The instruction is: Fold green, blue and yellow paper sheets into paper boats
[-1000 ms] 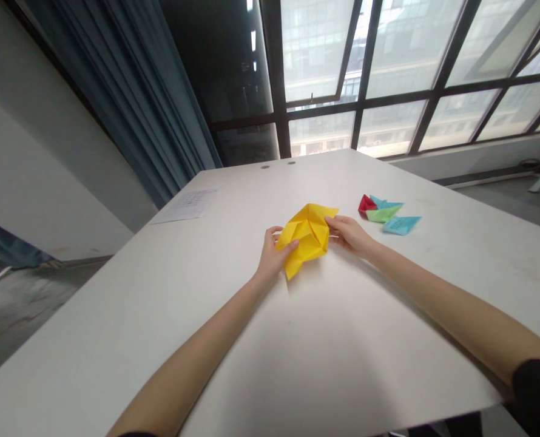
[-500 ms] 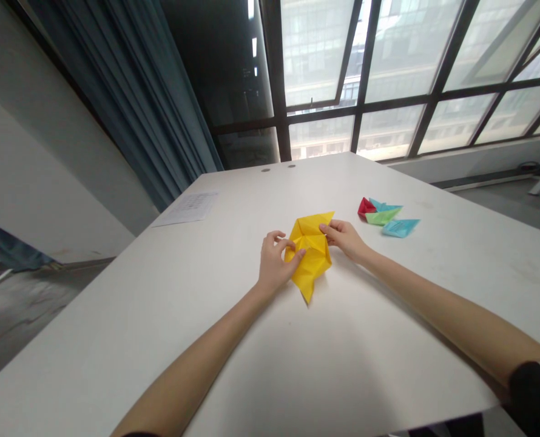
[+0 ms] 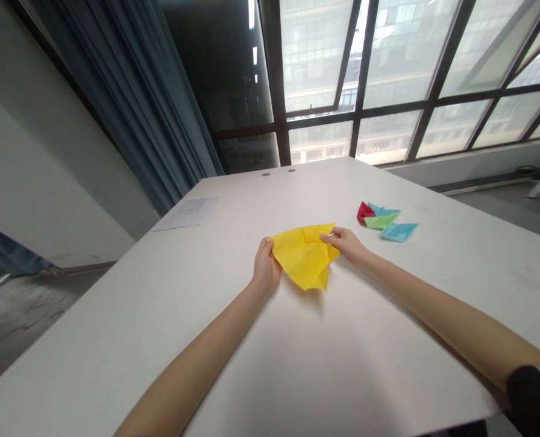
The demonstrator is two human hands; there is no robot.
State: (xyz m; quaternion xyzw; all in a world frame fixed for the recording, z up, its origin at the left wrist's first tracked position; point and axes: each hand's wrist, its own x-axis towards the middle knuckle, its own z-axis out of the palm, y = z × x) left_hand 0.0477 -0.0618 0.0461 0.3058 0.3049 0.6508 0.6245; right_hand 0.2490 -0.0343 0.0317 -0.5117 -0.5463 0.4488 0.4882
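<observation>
A creased yellow paper (image 3: 303, 258) is spread between my two hands, above the middle of the white table (image 3: 252, 364). My left hand (image 3: 266, 265) pinches its upper left corner, thumb on top and the other fingers behind. At the right edge, my right hand (image 3: 346, 243) grips the paper between thumb and fingers. The right side of the sheet still shows folds, while the left side is fairly flat. Its lower tip hangs toward me and casts a shadow on the table.
Folded paper pieces lie to the right: a red one (image 3: 365, 213), a green one (image 3: 381, 220) and blue ones, one of them (image 3: 400, 232) apart in front. A printed sheet (image 3: 189, 213) lies at the table's left edge. Windows and a blue curtain (image 3: 161, 103) stand behind.
The yellow paper has been opened out from a more folded shape, its left side now wide and flat. My left hand has shifted slightly left and now grips the corner.
</observation>
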